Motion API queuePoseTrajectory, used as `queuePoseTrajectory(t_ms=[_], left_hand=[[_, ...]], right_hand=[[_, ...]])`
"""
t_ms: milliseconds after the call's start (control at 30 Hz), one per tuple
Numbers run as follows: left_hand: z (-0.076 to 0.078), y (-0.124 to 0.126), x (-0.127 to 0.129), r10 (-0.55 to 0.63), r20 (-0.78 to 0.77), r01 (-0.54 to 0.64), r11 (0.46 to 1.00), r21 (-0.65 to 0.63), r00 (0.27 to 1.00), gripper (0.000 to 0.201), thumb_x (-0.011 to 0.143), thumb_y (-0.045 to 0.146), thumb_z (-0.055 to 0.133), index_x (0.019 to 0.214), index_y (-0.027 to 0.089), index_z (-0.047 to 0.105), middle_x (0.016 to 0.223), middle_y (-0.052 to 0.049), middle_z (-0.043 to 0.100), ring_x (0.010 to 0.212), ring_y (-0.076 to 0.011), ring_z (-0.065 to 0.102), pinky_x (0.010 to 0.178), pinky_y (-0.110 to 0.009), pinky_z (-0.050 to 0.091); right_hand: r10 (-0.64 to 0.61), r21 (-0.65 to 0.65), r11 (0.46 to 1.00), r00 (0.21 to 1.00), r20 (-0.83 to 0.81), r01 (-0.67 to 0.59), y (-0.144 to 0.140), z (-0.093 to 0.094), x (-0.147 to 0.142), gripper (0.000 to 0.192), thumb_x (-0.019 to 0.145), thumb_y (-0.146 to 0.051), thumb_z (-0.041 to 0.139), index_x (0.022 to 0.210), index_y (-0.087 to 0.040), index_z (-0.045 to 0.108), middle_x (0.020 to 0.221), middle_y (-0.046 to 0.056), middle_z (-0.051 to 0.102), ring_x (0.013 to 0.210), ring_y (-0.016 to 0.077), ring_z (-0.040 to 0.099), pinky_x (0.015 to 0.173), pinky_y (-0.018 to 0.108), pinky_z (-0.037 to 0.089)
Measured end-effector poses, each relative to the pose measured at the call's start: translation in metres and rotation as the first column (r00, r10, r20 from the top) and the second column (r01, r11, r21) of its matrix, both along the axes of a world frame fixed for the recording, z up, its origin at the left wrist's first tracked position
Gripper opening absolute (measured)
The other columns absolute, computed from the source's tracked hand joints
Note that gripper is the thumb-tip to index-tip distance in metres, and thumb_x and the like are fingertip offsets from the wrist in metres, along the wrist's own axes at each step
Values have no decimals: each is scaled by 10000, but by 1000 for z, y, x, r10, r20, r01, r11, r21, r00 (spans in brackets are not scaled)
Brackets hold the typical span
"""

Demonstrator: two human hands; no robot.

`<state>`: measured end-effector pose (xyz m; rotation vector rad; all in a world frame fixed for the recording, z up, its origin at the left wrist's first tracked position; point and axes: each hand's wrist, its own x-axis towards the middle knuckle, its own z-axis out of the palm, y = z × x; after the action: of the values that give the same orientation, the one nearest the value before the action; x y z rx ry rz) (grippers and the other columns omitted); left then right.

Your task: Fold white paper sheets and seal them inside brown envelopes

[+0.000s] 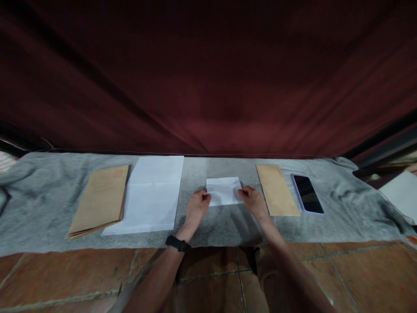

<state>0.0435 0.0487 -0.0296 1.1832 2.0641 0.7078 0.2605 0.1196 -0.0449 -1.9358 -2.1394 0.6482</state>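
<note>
- Dark red curtain (208, 78) fills the far half of the view, hanging down to the far edge of the work surface.
- Grey cloth (39, 204) spread flat across the full width; it lies on a reddish tiled floor (65, 274), which shows along the near edge. Not a tabletop as far as can be seen.
- White paper sheets (153, 195), a stack, left of centre on the cloth, long side running near to far.
- Stack of brown envelopes (99, 202) just left of the white sheets, touching or slightly overlapping them, edges fanned at the near corner.
- Single brown envelope (276, 189) right of centre, flat, angled slightly.
- Smartphone (308, 194) just right of that envelope, screen dark, pale case edge visible.
- Folded white paper (223, 190) at centre of the cloth, between the sheets and the single envelope, lying flat.
- Left hand (197, 208) at the folded paper's left edge, fingers curled, grip pinching that edge; black watch (177, 243) on the wrist.
- Right hand (252, 201) at the paper's right edge, fingertips pressing or pinching it; the grip closes on the paper.
</note>
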Motion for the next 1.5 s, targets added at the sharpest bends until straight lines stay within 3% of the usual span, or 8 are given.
queuePoseTrajectory(t_ms=[233, 400, 567, 833, 1067, 1200, 1500], left_hand=[[1, 4, -2, 1, -29, -2, 1000, -30, 1000, 185, 907, 268, 569, 802, 193, 701, 712, -7, 671, 682, -146, 596, 630, -244, 365], [2, 9, -2, 31, -59, -33, 999, -31, 998, 192, 924, 282, 555, 841, 188, 701, 736, -15, 685, 679, -150, 597, 627, -249, 363], [2, 13, 0, 45, -75, -47, 999, -25, 996, 186, 920, 290, 561, 846, 199, 705, 750, -17, 696, 691, -151, 608, 631, -250, 362], [-1, 14, 1, 67, -72, -66, 998, 11, 995, 181, 911, 287, 552, 854, 196, 698, 779, -43, 702, 708, -171, 626, 625, -265, 363], [-9, 12, -5, -42, 53, 40, 999, 34, 998, 142, 885, 268, 586, 807, 196, 680, 618, 24, 645, 556, -134, 607, 553, -230, 403], [-13, 9, -6, -43, 46, 41, 998, 38, 998, 104, 860, 218, 609, 785, 199, 678, 646, 20, 668, 596, -133, 626, 570, -224, 413], [-1, 12, 2, 21, -53, -21, 1000, 11, 998, 117, 890, 217, 597, 858, 198, 709, 721, -12, 707, 662, -143, 633, 614, -239, 384]], right_hand=[[17, 1, 1000, 975, -223, -18, 3, -1, 7, 332, 944, -409, 495, 913, -171, 726, 854, 61, 738, 803, 192, 674, 650, 245, 422], [20, -128, 989, 931, -363, -72, 7, 4, 14, 316, 890, -396, 518, 814, -159, 713, 655, -4, 636, 649, 150, 601, 570, 225, 393], [28, -122, 990, 960, -277, -64, 9, 5, 13, 275, 877, -331, 516, 770, -162, 705, 624, -1, 626, 623, 150, 592, 560, 232, 367], [24, -28, 999, 990, -141, -28, 7, 1, 4, 239, 919, -281, 530, 827, -173, 722, 826, 74, 739, 794, 192, 669, 643, 248, 380], [36, -3, 999, 998, -58, -36, 4, 3, 7, 233, 952, -284, 526, 857, -186, 716, 862, 73, 757, 808, 181, 687, 634, 236, 383], [46, -5, 999, 999, -29, -46, 2, 4, 7, 245, 964, -293, 519, 865, -186, 716, 862, 72, 761, 817, 179, 694, 641, 233, 391], [7, 44, 999, 985, 171, -14, -8, 12, -5, 250, 1013, -314, 468, 1023, -184, 682, 949, 106, 767, 880, 205, 728, 701, 257, 440]])
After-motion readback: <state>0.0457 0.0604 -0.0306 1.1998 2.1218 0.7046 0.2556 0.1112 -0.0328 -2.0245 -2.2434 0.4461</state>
